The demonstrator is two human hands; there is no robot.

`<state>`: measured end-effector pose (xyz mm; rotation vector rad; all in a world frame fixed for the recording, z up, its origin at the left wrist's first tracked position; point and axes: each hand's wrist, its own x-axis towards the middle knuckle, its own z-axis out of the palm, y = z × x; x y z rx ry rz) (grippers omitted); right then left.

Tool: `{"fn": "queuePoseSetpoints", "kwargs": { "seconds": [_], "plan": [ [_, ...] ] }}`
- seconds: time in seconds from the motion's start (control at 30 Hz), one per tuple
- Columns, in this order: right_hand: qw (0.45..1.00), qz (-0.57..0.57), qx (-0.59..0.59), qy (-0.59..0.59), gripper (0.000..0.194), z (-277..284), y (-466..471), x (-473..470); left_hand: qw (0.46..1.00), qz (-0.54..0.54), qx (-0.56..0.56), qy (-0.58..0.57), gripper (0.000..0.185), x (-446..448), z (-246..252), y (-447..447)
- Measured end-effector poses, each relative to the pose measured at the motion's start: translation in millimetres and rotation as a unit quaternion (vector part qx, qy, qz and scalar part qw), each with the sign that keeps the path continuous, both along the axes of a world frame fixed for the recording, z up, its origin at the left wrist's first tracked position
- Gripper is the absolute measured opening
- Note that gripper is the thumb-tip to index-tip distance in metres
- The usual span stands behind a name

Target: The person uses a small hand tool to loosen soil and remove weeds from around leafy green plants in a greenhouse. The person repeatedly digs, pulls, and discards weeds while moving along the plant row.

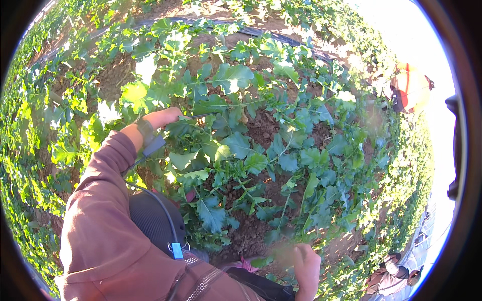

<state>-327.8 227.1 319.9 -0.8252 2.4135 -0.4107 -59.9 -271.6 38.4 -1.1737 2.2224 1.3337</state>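
Note:
My left hand [165, 116] reaches into the leafy plants, closed around something. From its fingers a thin dark tool [203, 115], like a narrow blade, points right among the leaves; its grip is hidden in the hand. Lobed green leaves [237, 145] spread over brown soil [261, 128] beside and below the blade. At the bottom of the view, my right hand [307, 269] has its fingers curled. A blur lies at its fingertips, so I cannot tell whether it holds anything. A dark band [145, 129] circles my left wrist, with a grey-blue device [153, 146] attached.
A cable [163, 210] runs from the wrist down to a blue connector [176, 251] at my body. A dark hose or strip [278, 36] crosses the soil at the top. One person [408, 88] is at the right and another person [393, 276] at the lower right.

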Motion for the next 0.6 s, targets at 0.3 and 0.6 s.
{"fn": "queuePoseSetpoints", "kwargs": {
  "seconds": [0.3,0.6],
  "plan": [
    [1.0,-0.002,-0.006,0.007,0.019,-6.3,3.8,-5.0,0.997,0.037,-0.056,-0.034,0.032,14.6,37.9,19.5],
    [1.0,-0.015,-0.007,-0.015,0.019,-8.7,-0.9,0.0,0.947,0.305,-0.095,0.043,0.047,-37.9,-42.2,-11.0]
  ]
}}
